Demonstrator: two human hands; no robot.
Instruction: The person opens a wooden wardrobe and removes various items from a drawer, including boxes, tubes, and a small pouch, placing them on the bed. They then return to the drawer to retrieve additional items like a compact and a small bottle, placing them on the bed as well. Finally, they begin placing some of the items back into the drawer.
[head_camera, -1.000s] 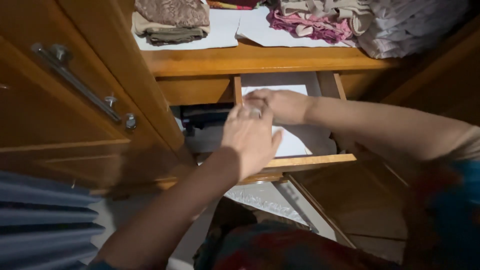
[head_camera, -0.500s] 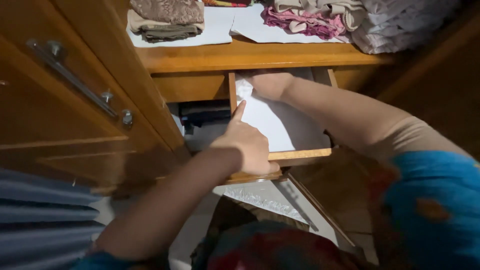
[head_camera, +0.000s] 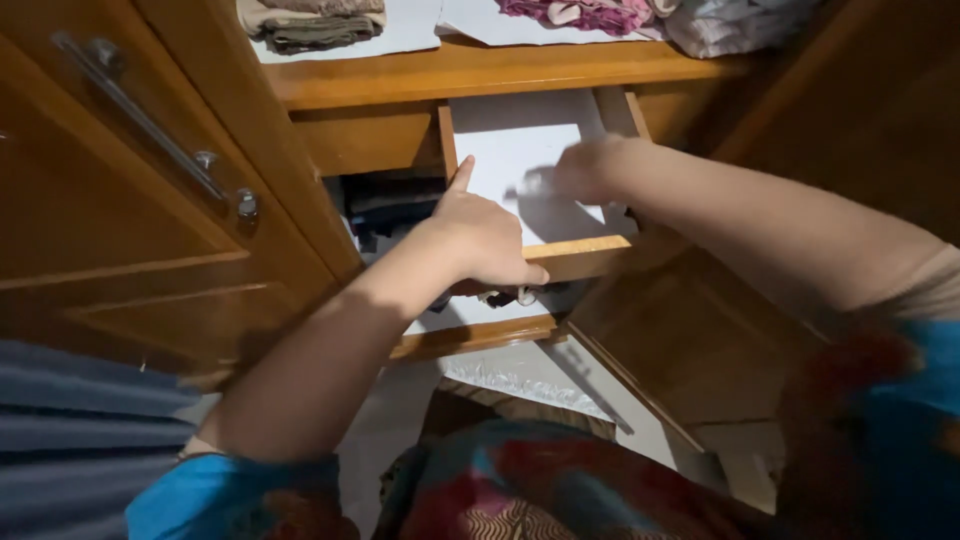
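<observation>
Paper is lying white and flat across the bottom of the open wooden drawer, reaching toward its back edge and its left wall. We are seeing the left hand resting at the drawer's front left corner, its index finger stretched along the left wall and touching the sheet's left edge, its thumb lying along the front edge; it is gripping nothing, the other fingers curling loosely. The right hand is hovering over the sheet near the drawer's right wall, blurred, so we cannot tell whether its fingers are pinching the paper or only pressing on it. Below the drawer a second drawer is standing partly pulled out, with small items showing at its front edge. Left of the upper drawer, dark folded clothes are sitting in an open compartment. Above, on the wooden shelf, folded garments are lying toward the left end and pink fabric toward the right. A cabinet door with a metal bar handle is hanging open at the left.
</observation>
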